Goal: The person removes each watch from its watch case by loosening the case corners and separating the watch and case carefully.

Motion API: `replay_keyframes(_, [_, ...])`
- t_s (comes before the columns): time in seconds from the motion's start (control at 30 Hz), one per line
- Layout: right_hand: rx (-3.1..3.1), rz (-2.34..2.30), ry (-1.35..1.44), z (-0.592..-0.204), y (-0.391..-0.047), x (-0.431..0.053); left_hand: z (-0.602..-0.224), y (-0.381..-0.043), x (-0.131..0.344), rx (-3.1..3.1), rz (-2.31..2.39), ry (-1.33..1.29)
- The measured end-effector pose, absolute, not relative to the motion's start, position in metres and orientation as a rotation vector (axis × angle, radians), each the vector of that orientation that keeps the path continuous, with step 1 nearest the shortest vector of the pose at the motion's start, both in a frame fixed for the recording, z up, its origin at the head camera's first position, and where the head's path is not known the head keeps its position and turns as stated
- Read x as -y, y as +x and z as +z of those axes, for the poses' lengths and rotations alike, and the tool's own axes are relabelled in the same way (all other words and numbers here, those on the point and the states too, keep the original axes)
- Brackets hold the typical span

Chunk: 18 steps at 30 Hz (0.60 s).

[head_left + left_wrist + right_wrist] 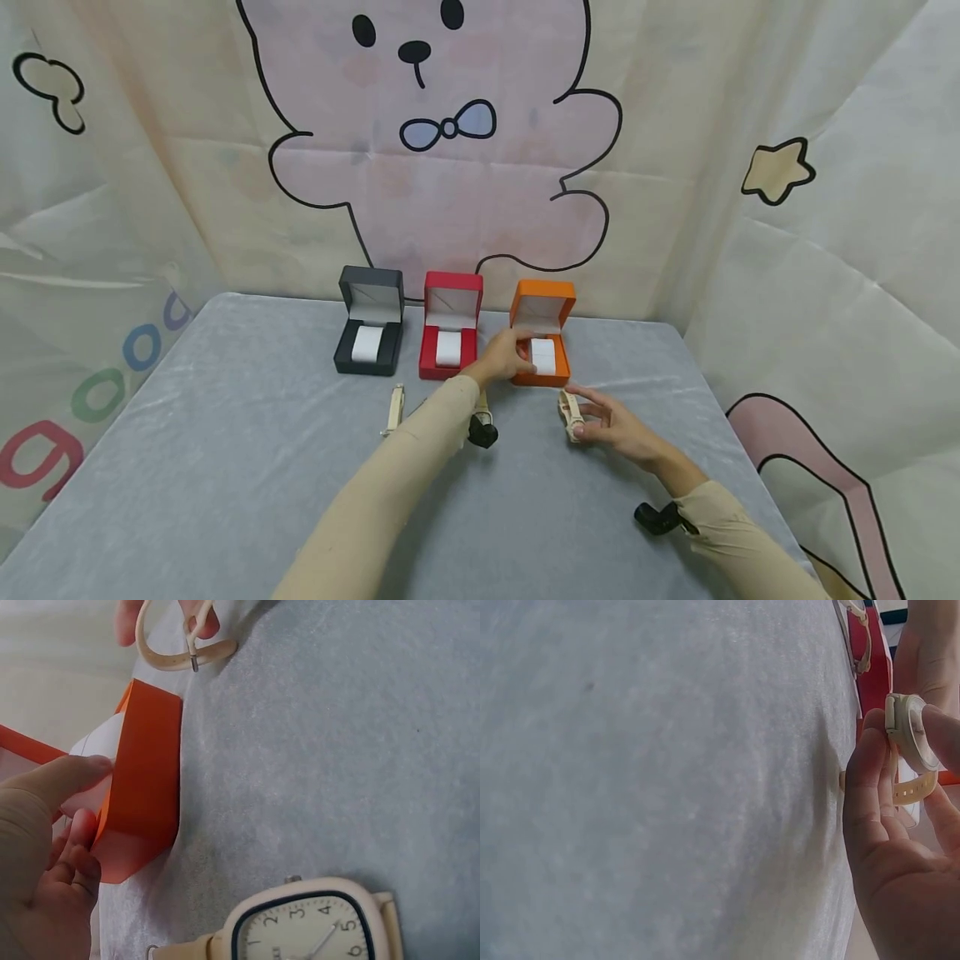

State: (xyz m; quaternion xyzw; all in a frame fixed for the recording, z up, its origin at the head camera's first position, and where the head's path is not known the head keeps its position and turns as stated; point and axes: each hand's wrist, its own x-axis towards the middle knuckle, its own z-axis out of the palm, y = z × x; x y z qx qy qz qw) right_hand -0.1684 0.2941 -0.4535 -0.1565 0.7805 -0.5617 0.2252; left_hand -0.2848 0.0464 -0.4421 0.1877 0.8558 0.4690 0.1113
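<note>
My left hand (501,357) reaches into the open orange box (542,381). Its thumb and fingers pinch the white cushion (544,358) inside, the thumb lying on the cushion's side in the left wrist view. To the right and in front of that box, my right hand (621,429) holds a cream wristwatch (570,415) between thumb and fingers. The right wrist view shows the held watch's round case (911,731) and its looped, perforated strap (913,790). Another wristwatch (307,922) with a squarish cream dial lies on the table by my left wrist.
An open black box (347,350) and an open red box (427,354), each with a white cushion, stand left of the orange one along the back. A cream watch strap (396,407) lies in front of the black box. A printed curtain (660,208) hangs behind the table.
</note>
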Motion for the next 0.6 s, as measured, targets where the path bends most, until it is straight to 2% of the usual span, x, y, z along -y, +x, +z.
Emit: replay_keyframes(0.6, [-2.172,-1.529,-0.449,-0.4543,-0.168,-0.296,-0.4424,-0.2819,-0.0443,-2.609,1.232,0.541])
